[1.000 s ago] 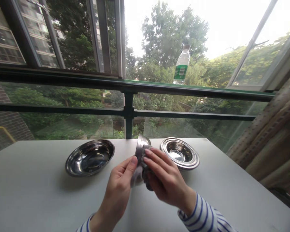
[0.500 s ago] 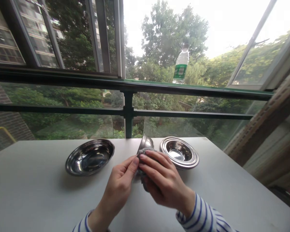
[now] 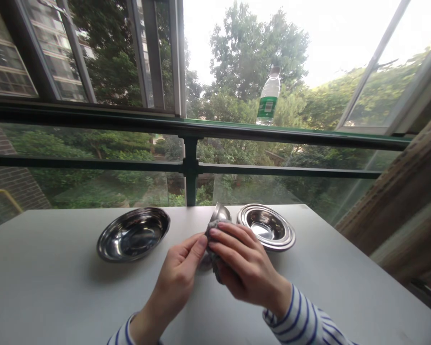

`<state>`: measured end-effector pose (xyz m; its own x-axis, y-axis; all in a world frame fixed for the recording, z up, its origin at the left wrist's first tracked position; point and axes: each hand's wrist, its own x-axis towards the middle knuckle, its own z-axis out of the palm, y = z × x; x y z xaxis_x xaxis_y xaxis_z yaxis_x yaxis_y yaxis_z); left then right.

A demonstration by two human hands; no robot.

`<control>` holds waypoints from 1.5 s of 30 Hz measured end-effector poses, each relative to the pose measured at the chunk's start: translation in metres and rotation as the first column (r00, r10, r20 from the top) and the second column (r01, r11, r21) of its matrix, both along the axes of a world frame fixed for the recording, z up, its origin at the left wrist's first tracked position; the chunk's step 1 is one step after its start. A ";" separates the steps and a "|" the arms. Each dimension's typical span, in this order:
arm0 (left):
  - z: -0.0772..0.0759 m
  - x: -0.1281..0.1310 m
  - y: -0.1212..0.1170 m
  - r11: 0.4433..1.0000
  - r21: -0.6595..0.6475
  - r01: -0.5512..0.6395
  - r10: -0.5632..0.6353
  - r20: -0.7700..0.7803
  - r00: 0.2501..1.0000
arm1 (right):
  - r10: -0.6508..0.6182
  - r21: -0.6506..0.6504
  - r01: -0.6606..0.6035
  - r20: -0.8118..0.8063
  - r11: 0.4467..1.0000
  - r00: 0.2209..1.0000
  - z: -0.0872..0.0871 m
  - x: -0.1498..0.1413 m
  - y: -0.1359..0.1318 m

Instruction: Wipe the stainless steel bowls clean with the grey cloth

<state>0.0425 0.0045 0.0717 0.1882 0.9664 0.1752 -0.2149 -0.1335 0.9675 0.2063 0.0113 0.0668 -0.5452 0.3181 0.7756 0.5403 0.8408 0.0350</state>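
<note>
Between my hands a small metal bowl (image 3: 222, 212) is held tilted on its side above the table; much of it is hidden behind my fingers. My left hand (image 3: 179, 266) is closed on the bowl's near left edge, thumb on top. My right hand (image 3: 242, 258) is closed around a crumpled grey cloth (image 3: 214, 230) and presses it against the bowl. A larger oval metal bowl (image 3: 134, 235) sits to the left of my hands. To the right, a stack of metal bowls (image 3: 267, 227) stands just beyond my right hand.
The white table (image 3: 57, 287) reaches to a green railing (image 3: 190, 165) and glass at the back. On the upper rail stands a clear bottle (image 3: 267, 103) with a green label. A brown curtain (image 3: 405, 201) hangs along the right side.
My right hand and the cloth have shifted slightly to the right over the bowl. The bowl has turned a little; my left hand stays nearly in place.
</note>
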 end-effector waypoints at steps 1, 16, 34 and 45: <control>0.001 0.001 -0.001 1.000 0.000 0.004 -0.004 -0.005 1.000 | -0.022 -0.023 0.021 -0.033 1.000 0.999 0.001 0.002 0.002; 0.008 -0.001 0.005 0.962 -0.268 -0.043 0.175 0.490 0.854 | -0.069 0.239 0.046 0.088 0.970 0.994 -0.026 -0.029 -0.013; 0.019 0.001 0.003 0.893 -0.406 -0.195 0.403 0.524 0.750 | -0.033 0.258 -0.006 0.149 0.966 0.988 -0.026 -0.028 -0.008; 0.019 0.002 0.001 0.887 -0.420 -0.191 0.408 0.521 0.750 | -0.041 0.241 0.005 0.141 0.971 0.989 -0.027 -0.027 -0.010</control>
